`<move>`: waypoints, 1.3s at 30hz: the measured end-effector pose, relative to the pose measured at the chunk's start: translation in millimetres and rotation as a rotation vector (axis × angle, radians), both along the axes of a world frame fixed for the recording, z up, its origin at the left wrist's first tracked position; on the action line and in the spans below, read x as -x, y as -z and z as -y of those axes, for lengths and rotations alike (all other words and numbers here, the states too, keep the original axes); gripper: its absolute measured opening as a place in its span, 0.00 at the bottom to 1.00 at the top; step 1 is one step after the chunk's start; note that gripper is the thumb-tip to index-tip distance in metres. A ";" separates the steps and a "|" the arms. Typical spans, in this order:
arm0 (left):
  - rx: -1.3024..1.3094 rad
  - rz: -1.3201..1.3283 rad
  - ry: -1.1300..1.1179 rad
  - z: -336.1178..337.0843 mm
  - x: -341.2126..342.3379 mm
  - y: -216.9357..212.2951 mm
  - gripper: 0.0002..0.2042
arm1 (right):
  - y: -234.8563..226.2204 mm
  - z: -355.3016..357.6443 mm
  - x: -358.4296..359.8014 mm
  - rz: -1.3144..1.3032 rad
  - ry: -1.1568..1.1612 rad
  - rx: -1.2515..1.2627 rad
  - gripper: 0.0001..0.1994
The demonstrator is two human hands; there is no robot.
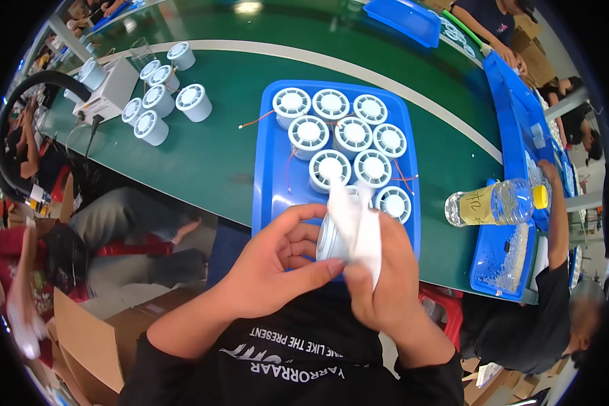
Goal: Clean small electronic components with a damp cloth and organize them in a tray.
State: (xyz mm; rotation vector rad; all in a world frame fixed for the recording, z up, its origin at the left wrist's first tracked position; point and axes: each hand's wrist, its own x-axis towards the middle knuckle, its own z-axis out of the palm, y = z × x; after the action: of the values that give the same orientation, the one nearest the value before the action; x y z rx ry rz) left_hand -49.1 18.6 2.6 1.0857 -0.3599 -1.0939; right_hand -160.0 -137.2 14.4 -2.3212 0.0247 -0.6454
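Pale-blue plastic: one cup [325, 242] held up at the tray's [267, 169] near end, left hand [277, 260] gripping its side, presumably to steady it; right hand [389, 274] clutches a white cloth [360, 227] against it. Other cups [353, 134] stand grouped in the tray, likely for easy reach. Open tabletop [227, 152] left of the tray's edge; narrower gap rightward, before the bottle [497, 203].

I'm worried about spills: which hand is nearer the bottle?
Right. The right hand, holding a white cloth, is left of the bottle; the left hand, around a pale cylinder, is farther left.
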 end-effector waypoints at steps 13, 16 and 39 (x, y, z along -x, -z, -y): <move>0.178 0.677 -0.138 -10.9 6.4 23.8 0.31 | 7.2 35.7 3.6 -0.201 0.241 -0.578 0.20; 0.214 0.681 -0.138 -11.6 3.3 26.6 0.30 | 3.1 20.1 8.9 -0.234 0.383 -0.400 0.19; 0.067 0.252 -0.009 -16.7 -5.1 -0.6 0.38 | 44.7 -9.7 35.6 0.108 0.046 -0.222 0.20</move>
State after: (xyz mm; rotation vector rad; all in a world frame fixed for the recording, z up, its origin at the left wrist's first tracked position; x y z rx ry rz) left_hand -43.9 35.3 3.2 1.1663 -0.5869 -0.9322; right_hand -195.7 -127.5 -30.2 -2.0750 0.0957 -0.7519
